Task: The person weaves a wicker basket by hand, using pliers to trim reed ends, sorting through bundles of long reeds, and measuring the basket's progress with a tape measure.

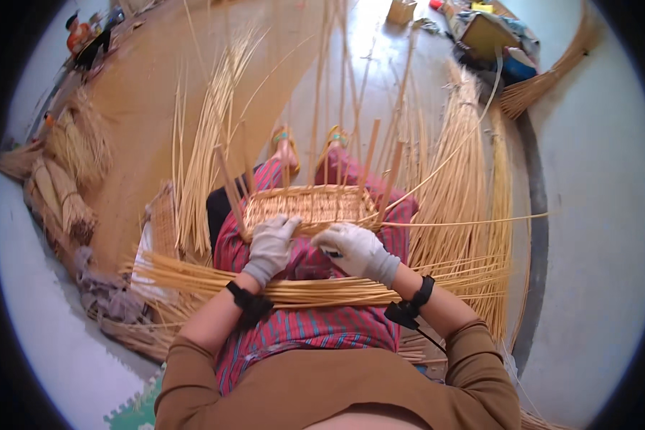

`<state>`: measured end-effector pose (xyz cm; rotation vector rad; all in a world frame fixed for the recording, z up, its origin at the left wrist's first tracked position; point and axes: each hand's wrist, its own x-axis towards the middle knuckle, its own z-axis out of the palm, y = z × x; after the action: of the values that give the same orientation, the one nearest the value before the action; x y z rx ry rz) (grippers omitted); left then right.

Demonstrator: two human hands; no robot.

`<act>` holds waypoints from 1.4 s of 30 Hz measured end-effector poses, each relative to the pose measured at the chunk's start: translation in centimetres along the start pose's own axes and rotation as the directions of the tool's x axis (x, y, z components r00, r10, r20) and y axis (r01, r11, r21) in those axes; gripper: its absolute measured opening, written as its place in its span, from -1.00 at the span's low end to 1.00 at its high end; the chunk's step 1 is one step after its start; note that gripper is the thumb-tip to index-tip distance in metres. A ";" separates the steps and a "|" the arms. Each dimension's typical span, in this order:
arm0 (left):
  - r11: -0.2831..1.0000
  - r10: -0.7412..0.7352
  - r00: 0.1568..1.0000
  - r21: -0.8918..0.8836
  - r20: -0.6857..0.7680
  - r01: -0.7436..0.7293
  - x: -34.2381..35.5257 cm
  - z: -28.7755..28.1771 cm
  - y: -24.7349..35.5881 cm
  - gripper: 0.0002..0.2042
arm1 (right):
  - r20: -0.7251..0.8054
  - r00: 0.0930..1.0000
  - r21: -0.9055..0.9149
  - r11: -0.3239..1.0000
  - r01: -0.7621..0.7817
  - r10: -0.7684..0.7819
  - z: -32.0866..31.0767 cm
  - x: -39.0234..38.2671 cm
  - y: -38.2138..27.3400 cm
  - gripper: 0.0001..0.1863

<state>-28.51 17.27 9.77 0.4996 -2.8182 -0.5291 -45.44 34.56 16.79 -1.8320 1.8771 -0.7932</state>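
Note:
A shallow wicker basket with a woven base rests on my lap, its long unwoven stakes standing up around it. My left hand, in a pale glove, grips the basket's near edge, left of its middle. Close to the near right part of that edge is my right hand, gloved too, with its fingers curled together; what they pinch is hidden. Two loose strands run out to the right from the basket's right corner. Across my thighs, under both wrists, lies a bundle of thin canes.
Long cane bundles lie on the floor to the right and ahead on the left. More tied bundles line the left wall. At the far right are a heaped box and a fanned bundle. Another person sits far left.

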 end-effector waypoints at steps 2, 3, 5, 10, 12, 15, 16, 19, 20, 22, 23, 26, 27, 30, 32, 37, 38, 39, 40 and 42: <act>0.999 -0.019 1.000 0.036 0.017 0.018 -0.6 -0.8 0.1 -0.44 | -0.078 0.988 -0.007 0.990 -0.138 0.137 1.8 1.4 -1.1 -0.69; 1.000 -0.024 0.999 0.005 0.040 0.024 -0.5 -0.9 0.0 -0.44 | -0.124 0.981 0.060 0.988 -0.142 0.148 2.6 1.9 -1.2 -0.69; 0.998 -0.046 0.995 -0.045 0.091 0.051 -0.1 -1.3 -0.4 -0.42 | -0.199 0.964 0.164 0.976 -0.145 0.177 3.6 2.8 -1.3 -0.69; 0.992 -0.055 0.992 -0.110 0.117 0.068 0.7 -1.1 -1.0 -0.40 | -0.295 0.947 0.130 0.988 -0.088 0.124 5.4 4.4 -1.5 -0.60; 0.981 -0.089 0.991 -0.162 0.100 0.104 0.3 -1.2 -1.4 -0.43 | -0.340 0.922 0.221 0.969 -0.113 0.185 6.4 4.0 -1.8 -0.57; 0.970 -0.113 0.992 -0.210 0.048 0.121 -0.9 -2.8 -0.8 -0.49 | -0.342 0.888 0.377 0.910 -0.171 0.309 6.9 1.1 -1.2 -0.56; 0.961 -0.115 0.993 -0.248 0.032 0.119 -0.4 -3.7 -0.1 -0.50 | -0.339 0.867 0.444 0.875 -0.194 0.365 7.7 -0.7 0.5 -0.55; 0.817 -0.129 0.944 -0.507 0.305 0.275 0.4 -6.3 2.4 -0.63 | -0.289 0.849 0.553 0.801 -0.229 0.442 5.4 -2.4 0.0 -0.39; 0.688 -0.090 0.900 -0.627 0.427 0.366 0.4 -6.3 2.9 -0.65 | -0.308 0.888 0.424 0.885 -0.194 0.342 4.4 -1.7 -0.6 -0.35; 0.451 0.008 0.963 -0.860 0.270 0.237 -1.0 -3.3 2.6 -0.72 | -0.295 0.948 0.154 0.985 -0.073 0.116 3.1 0.4 -2.1 -0.28; 0.289 -0.017 0.950 -0.908 0.313 0.305 -1.3 -2.4 2.7 -0.74 | -0.200 0.978 0.103 0.994 -0.038 0.058 3.0 0.5 -1.3 -0.19; 0.230 -0.129 0.889 -0.859 0.439 0.457 -1.5 -5.2 3.0 -0.81 | 0.010 0.997 -0.079 0.994 -0.070 0.071 -0.4 1.4 -0.6 -0.46; 0.231 -0.176 0.906 -0.879 0.384 0.417 -1.7 -6.2 1.8 -0.84 | -0.138 0.989 -0.145 0.987 -0.075 0.055 -1.6 0.6 0.6 -0.58; 0.083 -0.355 0.919 -0.973 0.175 0.217 -3.0 -8.0 -4.7 -0.88 | -0.364 0.908 -0.184 0.940 -0.288 0.207 -5.2 -3.4 5.4 -0.82; 0.178 -0.599 0.790 -0.940 0.131 0.291 -2.6 -7.7 -7.8 -0.85 | -0.504 0.801 0.084 0.942 -0.326 0.322 -4.8 -5.2 9.0 -0.87; 0.395 -0.394 0.819 -0.727 0.417 0.561 -2.1 -6.3 -11.0 -0.67 | -0.510 0.694 0.410 0.853 -0.323 0.508 -1.8 -2.7 11.7 -0.80; 0.448 -0.366 0.803 -0.667 0.471 0.596 -1.4 -6.2 -11.4 -0.65 | -0.395 0.746 0.415 0.829 -0.376 0.536 -1.6 -2.6 11.9 -0.79; 0.476 -0.362 0.797 -0.639 0.484 0.604 -1.3 -5.5 -12.3 -0.66 | -0.531 0.696 0.371 0.871 -0.321 0.483 -0.7 -1.7 11.1 -0.79; 0.479 -0.376 0.781 -0.617 0.498 0.624 -1.0 -5.1 -12.6 -0.67 | -0.531 0.694 0.367 0.870 -0.330 0.487 -0.4 -1.7 11.5 -0.80; 0.459 -0.359 0.845 -0.714 0.396 0.529 -1.3 -4.4 -12.2 -0.68 | -0.548 0.684 0.355 0.874 -0.331 0.481 -0.1 -1.3 11.9 -0.81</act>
<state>-22.54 5.73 8.86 1.0055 -2.1546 -1.9410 -54.53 35.66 9.12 -0.9783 2.3386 -1.4965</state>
